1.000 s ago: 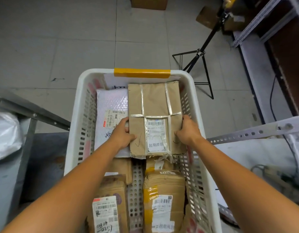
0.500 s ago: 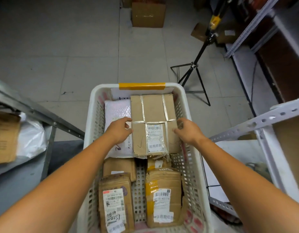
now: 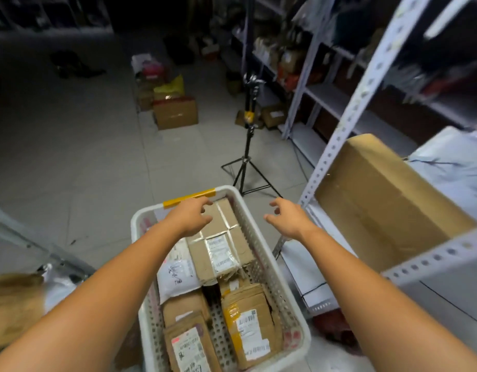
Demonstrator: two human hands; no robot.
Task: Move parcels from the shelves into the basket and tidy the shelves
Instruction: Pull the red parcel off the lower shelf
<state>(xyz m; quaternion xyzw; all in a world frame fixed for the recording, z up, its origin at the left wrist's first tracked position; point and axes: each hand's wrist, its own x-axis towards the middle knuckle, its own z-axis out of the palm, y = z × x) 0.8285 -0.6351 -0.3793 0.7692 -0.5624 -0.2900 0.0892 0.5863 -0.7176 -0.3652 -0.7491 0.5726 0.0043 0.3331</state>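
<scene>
White perforated plastic basket (image 3: 279, 294) stands on the floor, with a strip of yellow tape on its far rim. At the far end inside lies a flat brown taped parcel (image 3: 221, 237), bound crosswise in clear tape, barcode label uppermost. Touching its left edge is a white padded mailer (image 3: 177, 275) bearing handwriting. At the near end, on the left, are a plain brown parcel (image 3: 183, 307) and a labelled brown parcel (image 3: 189, 347). On the right is a yellow-taped parcel (image 3: 248, 323), label up. Right of the basket, a white slotted shelf (image 3: 347, 124) carries a large cardboard box (image 3: 382, 200) and a pale bagged parcel (image 3: 452, 167). Left of the basket is a blurred brown parcel (image 3: 14, 304).
</scene>
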